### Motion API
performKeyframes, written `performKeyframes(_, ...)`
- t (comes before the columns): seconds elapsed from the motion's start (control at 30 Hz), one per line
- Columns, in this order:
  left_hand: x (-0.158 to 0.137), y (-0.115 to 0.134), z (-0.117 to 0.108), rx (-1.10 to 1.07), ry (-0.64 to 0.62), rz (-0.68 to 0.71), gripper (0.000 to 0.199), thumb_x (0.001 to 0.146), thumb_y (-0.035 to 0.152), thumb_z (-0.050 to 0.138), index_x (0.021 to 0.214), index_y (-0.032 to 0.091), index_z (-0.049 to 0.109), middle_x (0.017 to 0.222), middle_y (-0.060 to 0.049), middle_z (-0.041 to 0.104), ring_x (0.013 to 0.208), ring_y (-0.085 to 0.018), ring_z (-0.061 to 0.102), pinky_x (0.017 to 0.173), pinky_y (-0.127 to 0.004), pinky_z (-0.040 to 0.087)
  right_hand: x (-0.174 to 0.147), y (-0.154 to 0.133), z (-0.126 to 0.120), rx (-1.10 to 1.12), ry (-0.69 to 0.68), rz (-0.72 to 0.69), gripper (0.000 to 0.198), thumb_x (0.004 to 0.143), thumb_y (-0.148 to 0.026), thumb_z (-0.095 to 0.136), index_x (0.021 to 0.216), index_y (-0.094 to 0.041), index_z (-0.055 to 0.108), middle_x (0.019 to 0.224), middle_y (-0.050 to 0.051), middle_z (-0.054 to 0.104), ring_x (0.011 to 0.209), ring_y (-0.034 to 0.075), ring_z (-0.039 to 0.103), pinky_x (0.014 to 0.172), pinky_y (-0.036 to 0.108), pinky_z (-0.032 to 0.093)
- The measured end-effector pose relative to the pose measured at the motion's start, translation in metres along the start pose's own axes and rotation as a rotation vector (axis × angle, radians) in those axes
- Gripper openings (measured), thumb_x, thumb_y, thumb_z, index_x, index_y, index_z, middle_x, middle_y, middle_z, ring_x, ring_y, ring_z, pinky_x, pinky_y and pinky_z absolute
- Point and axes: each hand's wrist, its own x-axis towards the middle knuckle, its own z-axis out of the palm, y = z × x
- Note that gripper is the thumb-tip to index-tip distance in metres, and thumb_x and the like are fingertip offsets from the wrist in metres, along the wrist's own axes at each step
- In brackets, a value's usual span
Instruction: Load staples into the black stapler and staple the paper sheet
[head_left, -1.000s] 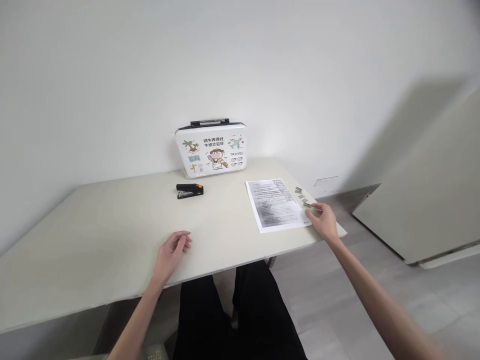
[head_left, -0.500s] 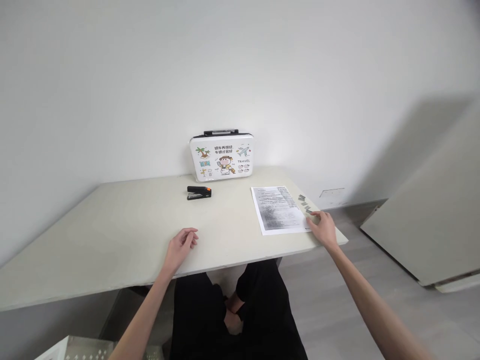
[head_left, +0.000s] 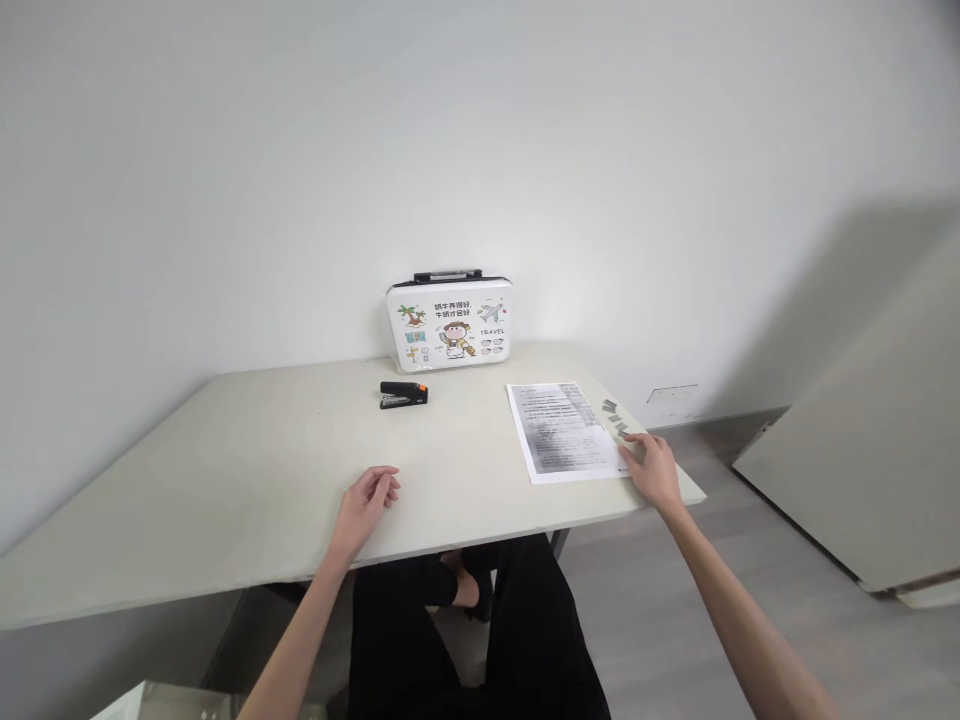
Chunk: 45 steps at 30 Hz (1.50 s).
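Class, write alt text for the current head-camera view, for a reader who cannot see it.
A person's right hand is at the small grey strips beside a printed sheet on a pale table; the left hand lies loosely curled near the front edge. Farther back, a black stapler lies in front of a white cartoon-decorated case standing by the wall.

Reads "奶牛养得好, 牛奶才会好" in two dark lines, high in the middle of the white case (head_left: pixel 470 350) standing at the far side of the table (head_left: pixel 300 450). Says "TRAVEL" in capitals on the same front, toward the right — just below a printed aeroplane (head_left: pixel 491 314). Also carries tiny lettering around the cartoon figure (head_left: pixel 454 340) at centre, too small to make out. On the printed sheet (head_left: pixel 559 435) lying at right, shows rows of dark type — too fine to read, likewise the small mark in its near right corner.
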Motion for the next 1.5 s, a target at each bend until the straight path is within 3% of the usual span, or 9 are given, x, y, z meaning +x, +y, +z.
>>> performKeyframes(0.23,0.000,-0.007,0.000,-0.015,0.022,-0.004,0.035,0.094,0.051,0.057,0.103,0.020,0.070,0.086,-0.005,0.072,0.072,-0.019,0.065,0.073,-0.033,0.055,-0.001,0.000,-0.001,0.018,-0.002,0.015,0.037,0.087,-0.047,0.056,0.108,-0.021,0.070,0.110,0.015,0.066,0.112,0.034,0.060,0.103,0.050,0.046)
performKeyframes(0.47,-0.005,-0.005,-0.001,-0.028,0.055,0.031,0.039,0.092,0.055,0.058,0.102,0.020,0.070,0.088,-0.006,0.073,0.074,-0.020,0.068,0.073,-0.034,0.057,-0.002,-0.010,-0.002,0.085,0.074,0.071,0.037,0.089,-0.044,0.050,0.103,-0.017,0.071,0.104,0.016,0.071,0.096,0.030,0.066,0.093,0.047,0.051)
performKeyframes(0.9,-0.003,-0.013,0.000,-0.045,0.061,0.036,0.044,0.090,0.059,0.058,0.103,0.019,0.070,0.089,-0.007,0.073,0.075,-0.020,0.068,0.072,-0.033,0.057,-0.004,-0.013,-0.006,0.112,0.105,0.118,0.038,0.084,-0.033,0.047,0.107,-0.015,0.071,0.105,0.017,0.075,0.098,0.031,0.068,0.093,0.046,0.052)
performKeyframes(1.1,-0.001,-0.018,0.000,-0.053,0.064,0.038,0.045,0.090,0.060,0.058,0.104,0.019,0.069,0.090,-0.007,0.072,0.077,-0.020,0.067,0.074,-0.034,0.057,-0.004,-0.017,-0.006,0.072,0.125,0.062,0.038,0.088,-0.037,0.046,0.107,-0.014,0.070,0.106,0.020,0.072,0.100,0.034,0.065,0.094,0.050,0.051)
performKeyframes(1.23,-0.001,-0.021,0.001,-0.065,0.060,0.045,0.045,0.091,0.060,0.058,0.105,0.018,0.069,0.090,-0.007,0.072,0.077,-0.020,0.067,0.074,-0.033,0.057,-0.005,-0.027,-0.011,0.018,0.122,-0.036,0.038,0.093,-0.035,0.046,0.116,-0.015,0.068,0.121,0.023,0.066,0.121,0.038,0.058,0.107,0.057,0.044)
performKeyframes(1.5,-0.001,-0.021,0.000,-0.073,0.057,0.064,0.043,0.092,0.058,0.059,0.104,0.018,0.070,0.090,-0.007,0.073,0.076,-0.019,0.068,0.072,-0.033,0.057,-0.003,-0.071,0.009,-0.048,-0.158,-0.276,0.047,0.103,-0.042,0.039,0.136,-0.019,0.062,0.151,0.017,0.059,0.147,0.033,0.046,0.120,0.055,0.038)
